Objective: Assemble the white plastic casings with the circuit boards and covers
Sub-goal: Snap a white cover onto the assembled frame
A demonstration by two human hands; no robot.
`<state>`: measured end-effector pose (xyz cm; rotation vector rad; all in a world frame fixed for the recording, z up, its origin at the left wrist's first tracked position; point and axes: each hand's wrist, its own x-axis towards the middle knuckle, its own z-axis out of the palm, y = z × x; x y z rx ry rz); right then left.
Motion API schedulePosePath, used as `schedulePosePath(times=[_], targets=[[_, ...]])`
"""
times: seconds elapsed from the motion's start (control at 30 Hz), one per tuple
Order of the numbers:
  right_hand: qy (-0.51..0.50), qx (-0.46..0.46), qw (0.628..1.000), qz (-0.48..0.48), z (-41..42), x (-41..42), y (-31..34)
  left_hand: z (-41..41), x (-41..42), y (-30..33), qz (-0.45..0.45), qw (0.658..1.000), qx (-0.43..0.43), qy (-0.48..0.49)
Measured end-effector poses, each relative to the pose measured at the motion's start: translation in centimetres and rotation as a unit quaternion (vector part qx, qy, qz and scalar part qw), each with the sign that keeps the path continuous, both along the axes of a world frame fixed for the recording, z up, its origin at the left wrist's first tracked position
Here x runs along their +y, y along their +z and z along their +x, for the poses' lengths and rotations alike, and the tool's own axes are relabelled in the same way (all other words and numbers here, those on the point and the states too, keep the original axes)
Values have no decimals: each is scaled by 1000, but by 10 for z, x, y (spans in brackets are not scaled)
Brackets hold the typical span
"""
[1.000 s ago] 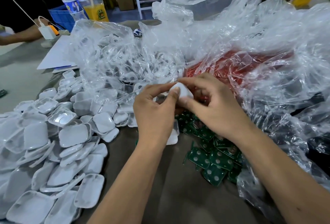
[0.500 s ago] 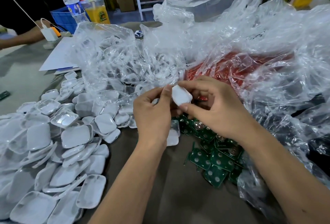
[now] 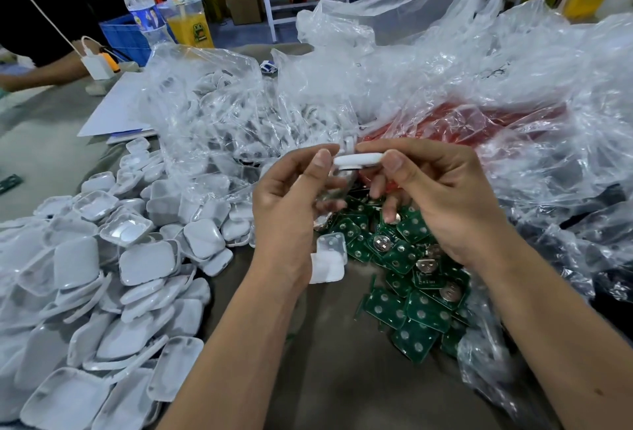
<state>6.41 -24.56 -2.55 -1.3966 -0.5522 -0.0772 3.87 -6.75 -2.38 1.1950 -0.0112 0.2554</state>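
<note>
Both hands hold one white plastic casing (image 3: pixel 358 159) edge-on above the table's middle. My left hand (image 3: pixel 291 203) pinches its left end with thumb and fingers; my right hand (image 3: pixel 435 196) pinches its right end. A pile of green circuit boards (image 3: pixel 407 279) with round metal contacts lies under and below my right hand. Two loose white casings (image 3: pixel 327 263) sit beside the boards. A big heap of white casings and covers (image 3: pixel 102 279) fills the left side.
Crumpled clear plastic bags (image 3: pixel 445 93) holding more white parts and something red cover the far and right table. A water bottle (image 3: pixel 144 15), a cup of yellow drink (image 3: pixel 188 27) and white paper (image 3: pixel 113 114) stand far left. Another person's arm (image 3: pixel 37 73) rests there.
The casing has turned from showing its flat face to edge-on, and both hands have lifted it slightly. My left thumb has come back onto its left end.
</note>
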Motion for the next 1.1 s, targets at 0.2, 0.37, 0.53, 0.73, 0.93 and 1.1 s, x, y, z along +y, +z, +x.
schedulePosePath(times=[0.2, 0.37, 0.53, 0.73, 0.93, 1.1], targets=[[28, -21, 999, 18, -2, 3, 2, 0, 0, -2, -17, 994, -91, -60], [15, -24, 999, 20, -2, 6, 3, 2, 1, -4, -10, 993, -105, -60], [-25, -29, 999, 13, -1, 6, 0, 2, -5, -6, -14, 995, -73, -65], [-53, -36, 998, -8, -1, 10, -2, 2, -7, -7, -46, 996, -17, -76], [-85, -35, 995, -24, -4, 15, -2, -1, -5, -6, -55, 994, 18, -90], [-88, 60, 993, 56, -7, 15, 1, 0, -10, 2, -75, 993, 37, -81]])
